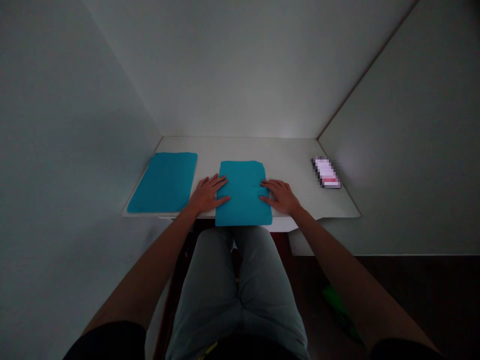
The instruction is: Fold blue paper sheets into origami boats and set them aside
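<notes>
A folded teal cloth (243,192) lies at the front edge of the white desk (262,150), its near end hanging slightly over the edge. My left hand (207,194) rests flat against its left side, with the fingertips on the cloth. My right hand (280,196) lies the same way on its right side. Neither hand grips the cloth. A second teal cloth (163,182), flat and rectangular, lies to the left, close to my left hand but not touching it.
A pixelated, phone-sized flat object (325,172) lies at the desk's right side. White walls (240,65) bound the desk at the back and sides. Grey trousers (232,285) cover my legs below the desk edge, and a green object (337,312) lies on the dark floor.
</notes>
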Demonstrator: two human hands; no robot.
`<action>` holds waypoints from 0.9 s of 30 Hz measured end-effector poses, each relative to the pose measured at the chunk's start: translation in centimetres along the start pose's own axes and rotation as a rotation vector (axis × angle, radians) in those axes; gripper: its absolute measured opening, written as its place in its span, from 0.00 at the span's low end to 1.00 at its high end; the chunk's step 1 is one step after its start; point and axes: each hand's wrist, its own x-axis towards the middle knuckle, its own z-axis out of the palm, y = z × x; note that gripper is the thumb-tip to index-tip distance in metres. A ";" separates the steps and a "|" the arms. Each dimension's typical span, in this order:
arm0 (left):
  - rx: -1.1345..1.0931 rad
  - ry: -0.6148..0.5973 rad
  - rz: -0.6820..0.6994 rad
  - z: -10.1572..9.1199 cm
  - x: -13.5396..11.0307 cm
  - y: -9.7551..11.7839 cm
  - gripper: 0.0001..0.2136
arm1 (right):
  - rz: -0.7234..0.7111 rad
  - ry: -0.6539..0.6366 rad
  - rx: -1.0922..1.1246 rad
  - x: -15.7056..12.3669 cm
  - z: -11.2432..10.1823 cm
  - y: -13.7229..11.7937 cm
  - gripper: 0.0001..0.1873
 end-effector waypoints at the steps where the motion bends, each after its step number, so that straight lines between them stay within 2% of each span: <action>1: -0.010 0.009 -0.002 0.0 0.0 0.0 0.34 | 0.000 0.011 0.006 0.0 0.0 0.0 0.31; 3: -0.040 0.041 -0.008 0.0 0.0 0.0 0.31 | -0.002 0.032 0.016 0.1 0.1 0.1 0.28; 8: -0.131 0.116 -0.013 0.2 0.0 0.1 0.16 | -0.021 0.089 0.051 0.2 0.2 0.6 0.19; 11: -0.155 0.140 0.001 0.5 0.0 0.2 0.12 | -0.023 0.120 0.067 0.3 0.2 0.9 0.18; 16: -0.191 0.176 -0.038 0.8 0.0 0.7 0.12 | 0.032 0.135 0.057 0.4 0.2 1.1 0.22; 21: -0.369 0.236 -0.206 0.9 0.4 2.3 0.11 | 0.122 0.189 0.062 0.4 0.3 1.4 0.28; 24: -0.578 0.306 -0.272 0.3 1.7 3.0 0.11 | 0.182 0.272 0.127 0.4 0.5 1.6 0.32; 27: -0.688 0.326 -0.266 -1.1 3.7 2.6 0.10 | 0.173 0.311 0.216 0.3 0.7 1.8 0.35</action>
